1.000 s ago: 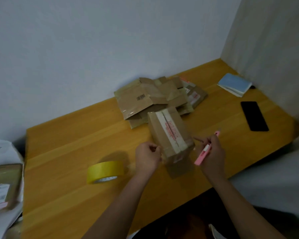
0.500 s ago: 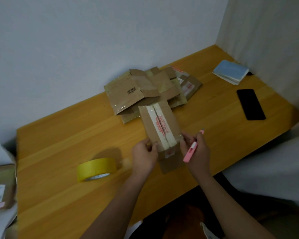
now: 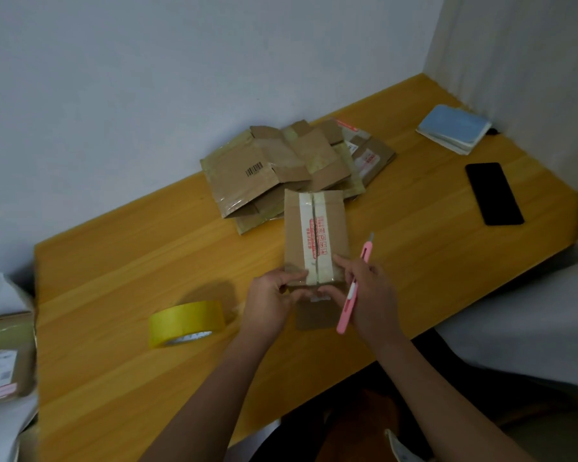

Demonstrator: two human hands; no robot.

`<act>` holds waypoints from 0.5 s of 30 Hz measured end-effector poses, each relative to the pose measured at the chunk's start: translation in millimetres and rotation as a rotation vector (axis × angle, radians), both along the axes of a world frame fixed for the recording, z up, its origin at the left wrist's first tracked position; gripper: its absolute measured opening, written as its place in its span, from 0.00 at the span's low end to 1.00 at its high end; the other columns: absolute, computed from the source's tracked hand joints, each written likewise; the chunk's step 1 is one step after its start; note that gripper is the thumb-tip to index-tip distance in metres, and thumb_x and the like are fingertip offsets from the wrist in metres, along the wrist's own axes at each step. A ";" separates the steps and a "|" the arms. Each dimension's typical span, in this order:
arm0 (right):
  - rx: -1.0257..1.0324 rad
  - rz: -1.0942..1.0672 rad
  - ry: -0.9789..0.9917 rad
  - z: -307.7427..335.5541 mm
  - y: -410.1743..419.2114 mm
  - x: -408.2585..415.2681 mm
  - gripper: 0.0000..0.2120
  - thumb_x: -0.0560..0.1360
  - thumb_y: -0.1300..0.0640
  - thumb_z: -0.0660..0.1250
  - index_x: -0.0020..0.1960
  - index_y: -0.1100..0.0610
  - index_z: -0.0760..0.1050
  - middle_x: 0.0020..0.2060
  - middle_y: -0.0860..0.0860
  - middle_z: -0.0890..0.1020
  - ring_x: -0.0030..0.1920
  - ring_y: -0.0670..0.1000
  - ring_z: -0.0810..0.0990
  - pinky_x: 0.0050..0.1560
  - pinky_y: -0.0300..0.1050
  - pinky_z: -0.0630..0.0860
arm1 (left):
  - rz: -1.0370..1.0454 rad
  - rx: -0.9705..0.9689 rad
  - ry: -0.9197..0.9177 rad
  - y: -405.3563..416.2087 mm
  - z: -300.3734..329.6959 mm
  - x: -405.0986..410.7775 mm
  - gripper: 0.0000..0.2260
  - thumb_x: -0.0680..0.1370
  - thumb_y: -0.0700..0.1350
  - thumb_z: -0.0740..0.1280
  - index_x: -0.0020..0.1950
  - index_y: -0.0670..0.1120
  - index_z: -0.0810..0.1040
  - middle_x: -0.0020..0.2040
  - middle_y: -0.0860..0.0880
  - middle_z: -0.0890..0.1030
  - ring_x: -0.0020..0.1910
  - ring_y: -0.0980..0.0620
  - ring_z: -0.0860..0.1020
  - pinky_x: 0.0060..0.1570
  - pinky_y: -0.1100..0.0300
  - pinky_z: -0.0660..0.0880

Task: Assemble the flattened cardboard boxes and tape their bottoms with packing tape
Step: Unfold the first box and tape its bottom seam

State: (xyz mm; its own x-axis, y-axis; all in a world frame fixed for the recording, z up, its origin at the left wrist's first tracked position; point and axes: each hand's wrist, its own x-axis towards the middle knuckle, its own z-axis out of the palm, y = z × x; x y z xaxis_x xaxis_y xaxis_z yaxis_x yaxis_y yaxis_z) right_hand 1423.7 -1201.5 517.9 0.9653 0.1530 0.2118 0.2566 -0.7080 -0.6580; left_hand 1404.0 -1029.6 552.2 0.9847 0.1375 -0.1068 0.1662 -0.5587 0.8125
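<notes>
Head view: both hands pinch the box (image 3: 315,235) at its near end.
Left grip (image 3: 270,299) holds the box edge, right grip (image 3: 364,295) also clasps the cutter (image 3: 352,288); the box looks light and crushable, best held by its corners.

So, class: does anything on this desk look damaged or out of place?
Yes. The tape along the box is split down the seam, so it looks already cut. The flat boxes behind lie in an untidy, overlapping heap, with old tape on them.
</notes>
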 end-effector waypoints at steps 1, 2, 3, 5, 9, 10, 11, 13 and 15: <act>-0.005 0.004 -0.021 -1.4 1.1 -0.5 0.27 0.66 0.46 0.77 0.60 0.55 0.76 0.40 0.43 0.71 0.40 0.45 0.70 0.33 0.28 0.59 | 0.005 0.030 -0.027 -0.5 -1.7 -0.2 0.18 0.67 0.38 0.78 0.56 0.45 0.83 0.55 0.49 0.83 0.54 0.56 0.80 0.58 0.60 0.77; -0.008 0.011 -0.053 -3.1 1.7 -1.1 0.27 0.65 0.46 0.77 0.60 0.55 0.75 0.40 0.43 0.71 0.40 0.45 0.70 0.33 0.28 0.58 | 0.015 0.053 -0.053 -1.6 -3.2 -0.4 0.17 0.67 0.38 0.78 0.55 0.44 0.83 0.55 0.49 0.84 0.54 0.57 0.80 0.57 0.60 0.77; -0.005 0.014 -0.085 -4.7 1.8 -1.4 0.27 0.66 0.46 0.76 0.60 0.55 0.74 0.39 0.44 0.72 0.40 0.45 0.70 0.33 0.27 0.59 | 0.030 0.066 -0.072 -2.8 -4.7 -0.5 0.17 0.67 0.37 0.78 0.55 0.44 0.83 0.54 0.48 0.84 0.53 0.57 0.80 0.56 0.62 0.77; 0.019 0.008 -0.124 -6.1 2.0 -1.2 0.25 0.68 0.44 0.72 0.59 0.55 0.73 0.38 0.49 0.77 0.40 0.47 0.70 0.33 0.29 0.61 | 0.041 0.107 -0.136 -5.0 -7.8 -1.1 0.16 0.67 0.37 0.78 0.53 0.43 0.84 0.53 0.48 0.84 0.51 0.58 0.80 0.53 0.65 0.77; -0.012 0.016 -0.218 -7.1 2.9 0.6 0.22 0.69 0.47 0.69 0.58 0.57 0.72 0.40 0.54 0.81 0.40 0.52 0.74 0.29 0.38 0.71 | -0.005 0.238 -0.236 -6.8 -14.7 -2.4 0.15 0.65 0.39 0.79 0.50 0.42 0.85 0.50 0.46 0.85 0.46 0.56 0.82 0.46 0.62 0.80; -0.026 0.023 -0.231 -7.2 3.4 0.6 0.22 0.69 0.48 0.70 0.59 0.58 0.72 0.39 0.55 0.82 0.40 0.53 0.75 0.30 0.38 0.72 | -0.009 0.250 -0.246 -6.9 -15.7 -2.2 0.14 0.65 0.39 0.80 0.50 0.42 0.85 0.49 0.45 0.85 0.45 0.53 0.83 0.45 0.61 0.81; -0.036 0.026 -0.237 -8.6 3.3 0.6 0.22 0.70 0.49 0.70 0.59 0.58 0.73 0.39 0.55 0.82 0.39 0.53 0.75 0.31 0.38 0.72 | -0.008 0.255 -0.253 -6.8 -17.5 -1.7 0.14 0.65 0.39 0.80 0.49 0.41 0.85 0.49 0.45 0.85 0.44 0.51 0.84 0.43 0.60 0.81; -0.016 -0.001 -0.204 -11.1 1.6 0.1 0.20 0.70 0.53 0.72 0.59 0.59 0.76 0.39 0.55 0.81 0.40 0.50 0.74 0.34 0.34 0.70 | 0.005 0.248 -0.266 -6.8 -20.3 -1.8 0.13 0.65 0.39 0.80 0.49 0.42 0.85 0.47 0.46 0.86 0.43 0.51 0.84 0.42 0.60 0.82; 0.049 -0.042 -0.114 -13.1 -0.5 -0.2 0.19 0.69 0.59 0.75 0.59 0.59 0.78 0.38 0.54 0.79 0.41 0.46 0.71 0.35 0.24 0.68 | 0.032 0.199 -0.263 -5.5 -22.5 -2.5 0.13 0.66 0.39 0.79 0.49 0.42 0.85 0.47 0.47 0.86 0.44 0.54 0.84 0.42 0.61 0.81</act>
State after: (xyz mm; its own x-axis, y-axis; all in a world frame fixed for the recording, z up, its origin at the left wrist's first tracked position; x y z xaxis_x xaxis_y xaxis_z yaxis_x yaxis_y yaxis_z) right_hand 1423.5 -1202.0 504.8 0.9399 0.0997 0.3267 0.3025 -0.6874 -0.6603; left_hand 1401.5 -1035.0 529.7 0.9698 0.1617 0.1825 -0.0145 -0.7089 0.7052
